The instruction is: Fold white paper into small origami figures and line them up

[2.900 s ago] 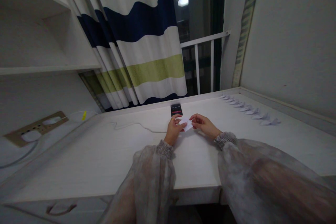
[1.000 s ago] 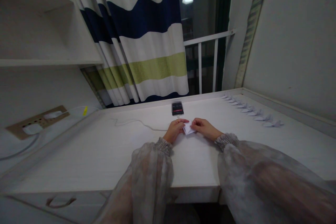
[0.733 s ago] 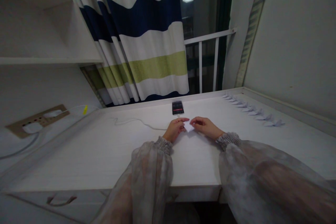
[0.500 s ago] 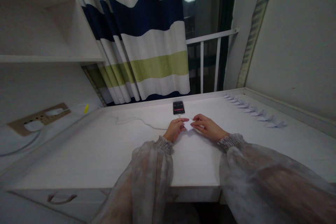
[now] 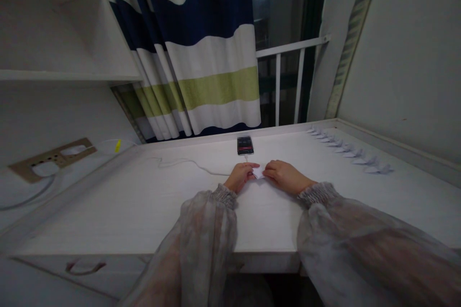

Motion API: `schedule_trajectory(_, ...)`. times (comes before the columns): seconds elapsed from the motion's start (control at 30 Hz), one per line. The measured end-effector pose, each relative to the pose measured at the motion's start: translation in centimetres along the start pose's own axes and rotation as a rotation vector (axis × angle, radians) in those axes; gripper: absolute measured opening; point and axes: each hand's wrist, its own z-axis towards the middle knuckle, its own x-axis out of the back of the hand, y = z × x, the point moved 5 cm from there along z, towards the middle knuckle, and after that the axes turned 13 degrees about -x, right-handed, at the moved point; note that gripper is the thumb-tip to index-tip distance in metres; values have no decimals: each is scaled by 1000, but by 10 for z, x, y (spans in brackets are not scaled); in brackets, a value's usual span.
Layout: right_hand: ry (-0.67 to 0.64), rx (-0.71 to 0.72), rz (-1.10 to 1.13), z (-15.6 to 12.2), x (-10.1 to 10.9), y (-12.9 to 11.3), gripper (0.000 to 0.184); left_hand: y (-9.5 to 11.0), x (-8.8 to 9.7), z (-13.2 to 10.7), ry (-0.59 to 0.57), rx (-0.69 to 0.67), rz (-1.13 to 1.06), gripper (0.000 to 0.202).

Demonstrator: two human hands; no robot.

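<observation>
A small piece of folded white paper lies between my two hands, just above the white desk. My left hand pinches its left side, thumb along the top edge. From the right, my right hand has its fingers closed together at the paper's right edge, and its fingertips are partly hidden. Beyond the paper lies a phone with a lit screen and a cable plugged into its near end. Off to the right, several folded white paper figures stand in a slanting row.
The white desk reaches to a raised back edge below a striped curtain. A white cable winds across it on the left. Wall sockets with plugs are at far left, and a drawer handle is at the front.
My right hand's fingers have drawn together and curled down at the paper's right edge. My left hand keeps its pinch. The whole view has shifted slightly.
</observation>
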Motion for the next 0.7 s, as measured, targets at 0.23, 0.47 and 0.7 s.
schedule_trajectory(0.23,-9,-5,-47,-1,2,-3,21,0,-2,-2,-28,23,10,19)
schedule_trajectory(0.47,14,-23,-5,0,6,-3,22,2,-3,-2,-33,10,1,10)
schedule_trajectory(0.7,44,-26,56,-1,6,-2,23,3,-4,-2,-41,-1,-16,11)
